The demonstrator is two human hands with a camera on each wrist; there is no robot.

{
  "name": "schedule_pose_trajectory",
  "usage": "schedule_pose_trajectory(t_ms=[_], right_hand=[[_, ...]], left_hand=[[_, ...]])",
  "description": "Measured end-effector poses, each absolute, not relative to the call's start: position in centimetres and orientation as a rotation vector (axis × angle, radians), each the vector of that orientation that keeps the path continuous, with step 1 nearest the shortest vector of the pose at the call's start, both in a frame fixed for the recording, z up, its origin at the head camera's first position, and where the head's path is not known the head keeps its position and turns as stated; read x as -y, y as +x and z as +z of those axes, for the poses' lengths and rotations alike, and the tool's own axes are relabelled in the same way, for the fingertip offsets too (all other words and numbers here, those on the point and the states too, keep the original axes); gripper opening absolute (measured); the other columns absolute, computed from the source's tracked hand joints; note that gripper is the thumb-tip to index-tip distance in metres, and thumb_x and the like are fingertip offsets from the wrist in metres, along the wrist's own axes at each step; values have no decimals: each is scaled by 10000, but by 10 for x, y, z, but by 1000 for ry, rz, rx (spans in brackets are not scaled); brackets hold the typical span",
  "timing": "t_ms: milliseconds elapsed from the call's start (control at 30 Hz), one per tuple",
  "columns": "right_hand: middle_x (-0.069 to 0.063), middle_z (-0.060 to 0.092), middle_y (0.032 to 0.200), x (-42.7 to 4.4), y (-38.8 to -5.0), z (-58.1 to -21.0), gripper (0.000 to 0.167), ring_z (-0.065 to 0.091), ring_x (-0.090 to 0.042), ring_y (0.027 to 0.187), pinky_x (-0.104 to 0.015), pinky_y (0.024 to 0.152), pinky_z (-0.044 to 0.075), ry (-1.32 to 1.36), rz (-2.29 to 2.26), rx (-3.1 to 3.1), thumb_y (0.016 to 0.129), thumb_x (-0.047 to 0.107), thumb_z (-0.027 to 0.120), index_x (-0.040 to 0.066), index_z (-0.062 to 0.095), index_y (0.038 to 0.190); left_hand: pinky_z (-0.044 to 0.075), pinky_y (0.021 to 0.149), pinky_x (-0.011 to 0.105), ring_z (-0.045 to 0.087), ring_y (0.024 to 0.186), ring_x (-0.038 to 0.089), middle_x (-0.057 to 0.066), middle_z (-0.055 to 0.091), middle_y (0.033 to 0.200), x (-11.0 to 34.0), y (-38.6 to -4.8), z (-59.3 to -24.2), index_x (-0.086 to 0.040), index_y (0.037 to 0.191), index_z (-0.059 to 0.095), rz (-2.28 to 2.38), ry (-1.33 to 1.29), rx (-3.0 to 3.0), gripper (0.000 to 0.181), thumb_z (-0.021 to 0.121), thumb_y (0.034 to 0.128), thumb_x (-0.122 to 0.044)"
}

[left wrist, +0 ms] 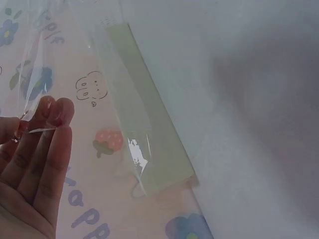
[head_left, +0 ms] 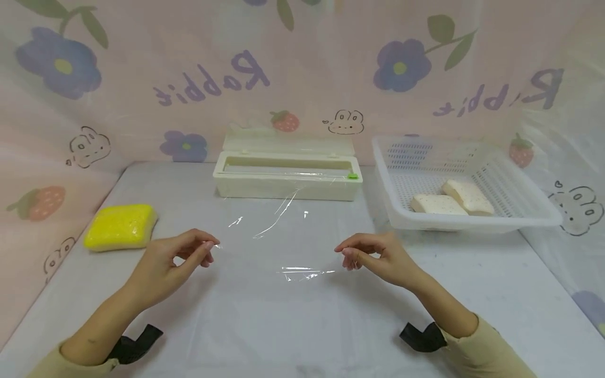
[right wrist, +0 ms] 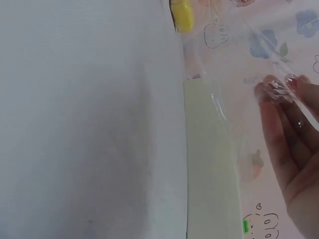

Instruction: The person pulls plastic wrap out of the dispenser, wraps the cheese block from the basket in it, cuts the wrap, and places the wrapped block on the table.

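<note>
A clear sheet of plastic wrap (head_left: 307,272) stretches between both hands and runs back to a cream wrap dispenser box (head_left: 283,188), whose lid stands raised. My left hand (head_left: 172,265) pinches one corner of the sheet between thumb and fingers. The opposite corner is pinched by my right hand (head_left: 378,257), with film bunched at the fingertips (right wrist: 271,82) in the right wrist view. In the left wrist view, the film's edge crosses the left fingers (left wrist: 60,119). Both hands are raised above the table, in front of the box.
On the left lies a yellow wrapped block (head_left: 120,227). A white perforated basket (head_left: 472,223) at the right holds two pale, speckled slabs (head_left: 468,197). A green slider (head_left: 352,176) sits on the box's front edge. Patterned sheeting (head_left: 307,68) rises behind the white table (head_left: 264,325).
</note>
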State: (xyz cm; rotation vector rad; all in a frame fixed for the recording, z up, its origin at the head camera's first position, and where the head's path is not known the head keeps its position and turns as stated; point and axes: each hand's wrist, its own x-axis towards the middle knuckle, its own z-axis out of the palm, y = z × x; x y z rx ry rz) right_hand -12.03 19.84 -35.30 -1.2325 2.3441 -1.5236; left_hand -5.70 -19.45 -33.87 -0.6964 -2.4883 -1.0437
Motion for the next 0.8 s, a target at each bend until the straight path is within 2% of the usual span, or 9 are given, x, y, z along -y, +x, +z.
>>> schedule_pose_trajectory(t_ms=[267,533,800], right_hand=[[-38,706,797,-201,-118,-368,135,636,-208,637,-321,537,549,-1269,-1411,-2292,908,9,617,32,700,1012],[-33,726,900,-203,-119,-378,149,648,-155,706,-236,656,549,-1405,-1246,-2261,908,31,626,80,707,1024],[5,738,923,-206,-122,-378,135,678,-91,794,-229,707,557,-1426,-1082,-2288,938,116,610,108,717,1020]], left_hand=[[499,569,186,628,664,9,-139,659,734,194,-48,-346,-164,1003,663,-980,-684,2684,165,633,901,-38],[459,536,197,582,627,-43,-171,641,694,197,-45,-359,-178,972,669,-858,-654,2745,139,660,886,-70],[471,563,189,542,657,-94,-223,625,712,196,-43,-368,-222,966,663,-766,-661,2837,110,656,902,-133]])
